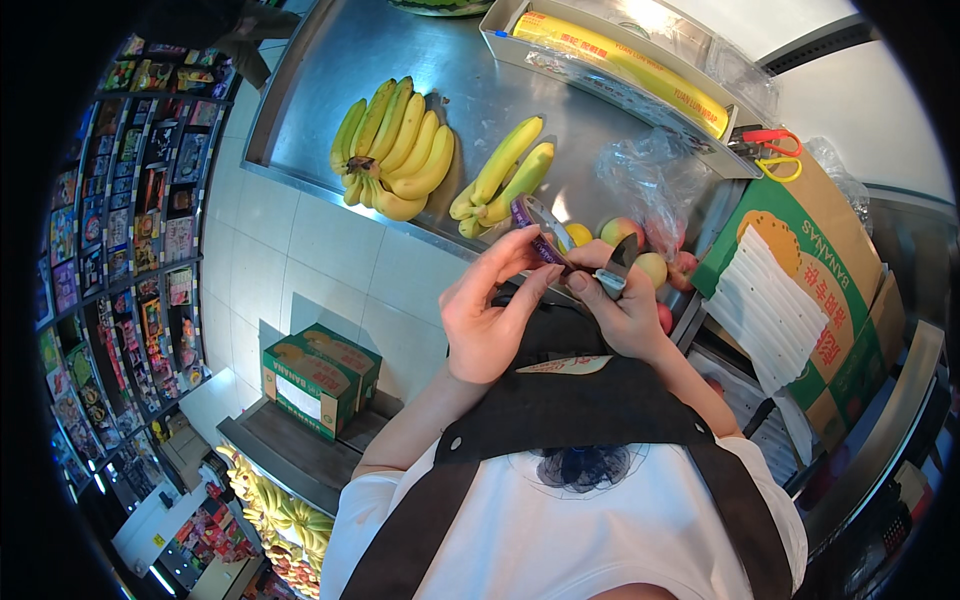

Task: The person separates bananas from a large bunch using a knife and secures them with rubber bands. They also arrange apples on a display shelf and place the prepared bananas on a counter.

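Observation:
My left hand (487,307) pinches the rim of a purple tape roll (534,217) between thumb and fingers. Close beside it, my right hand (626,307) grips a small knife-like tool (621,259) with a dark blade; its fingertips also meet the roll's lower edge. Beyond my hands, on a steel counter (315,120), lie a large banana bunch (397,154) and a smaller banana bunch (502,180). Several apples (621,231) and a yellow round fruit (576,235) sit just past my right hand, partly hidden by it. A clear plastic bag (649,176) rests against the apples.
A long box holds a yellow cling wrap roll (622,64); scissors (780,142) hang at its end. Banana cartons stand at right (817,277) and lower left (322,371). White foam sheeting (765,307) drapes the right one. Part of a person (251,45) shows upper left near shelves (135,225).

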Demonstrator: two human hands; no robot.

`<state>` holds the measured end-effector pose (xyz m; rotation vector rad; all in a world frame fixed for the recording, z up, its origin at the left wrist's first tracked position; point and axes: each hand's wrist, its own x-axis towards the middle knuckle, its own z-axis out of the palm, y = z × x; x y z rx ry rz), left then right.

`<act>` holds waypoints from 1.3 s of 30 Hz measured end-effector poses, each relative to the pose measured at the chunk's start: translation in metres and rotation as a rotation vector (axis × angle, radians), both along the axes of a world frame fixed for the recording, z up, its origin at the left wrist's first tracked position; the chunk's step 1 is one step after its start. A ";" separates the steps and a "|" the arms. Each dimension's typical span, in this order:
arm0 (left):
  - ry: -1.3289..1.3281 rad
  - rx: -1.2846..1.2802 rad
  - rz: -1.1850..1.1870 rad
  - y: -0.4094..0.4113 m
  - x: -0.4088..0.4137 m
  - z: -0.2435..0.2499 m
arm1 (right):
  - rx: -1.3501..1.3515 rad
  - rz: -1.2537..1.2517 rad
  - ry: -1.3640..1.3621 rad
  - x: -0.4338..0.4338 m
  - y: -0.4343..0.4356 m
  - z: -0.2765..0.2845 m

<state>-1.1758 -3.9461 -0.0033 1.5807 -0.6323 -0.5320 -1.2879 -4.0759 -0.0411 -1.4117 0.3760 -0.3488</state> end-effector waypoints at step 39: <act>-0.089 -0.041 0.127 0.000 -0.002 -0.005 | 0.013 0.006 0.014 -0.001 0.002 -0.001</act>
